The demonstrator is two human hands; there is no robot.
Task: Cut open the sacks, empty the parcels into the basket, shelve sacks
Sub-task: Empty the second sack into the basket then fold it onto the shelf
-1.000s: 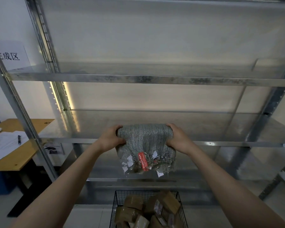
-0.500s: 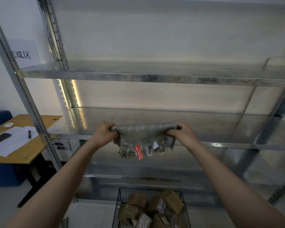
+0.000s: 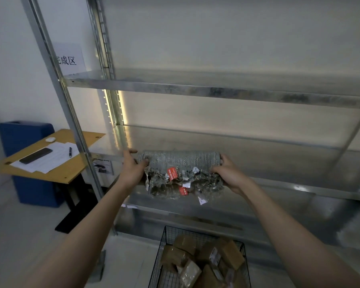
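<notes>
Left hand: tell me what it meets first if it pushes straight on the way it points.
The left hand, gripping the rolled grey woven sack, points into the metal shelf bay. The way looks free up to the pale back wall; depth is unclear.

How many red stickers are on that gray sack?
2. One red sticker sits just under the rolled top of the gray sack; another red sticker lies lower, on the frayed edge. More may hide in the folds.
</notes>
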